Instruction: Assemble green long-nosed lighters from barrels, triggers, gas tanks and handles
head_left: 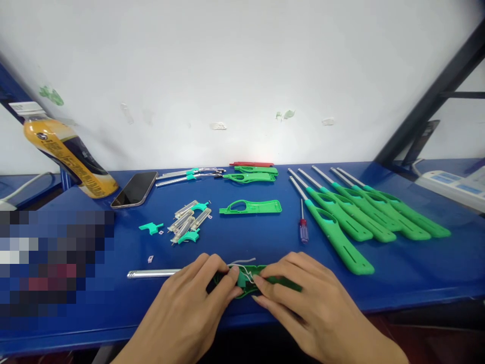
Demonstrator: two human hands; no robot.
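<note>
At the table's front edge lies a green lighter shell half, its hollow side up, with a metal lighter tube sticking out to the left. My left hand is closed around the shell's left part, thumb against a green trigger seated inside. My right hand pinches at a thin white wire beside the trigger, its other fingers along the shell's right part. Fingers hide much of the shell and its inner parts.
Several finished-looking green lighters and a screwdriver lie right. Behind my hands are an empty shell half, clear fuel tanks, loose triggers and wired tubes. A phone and bottle stand left.
</note>
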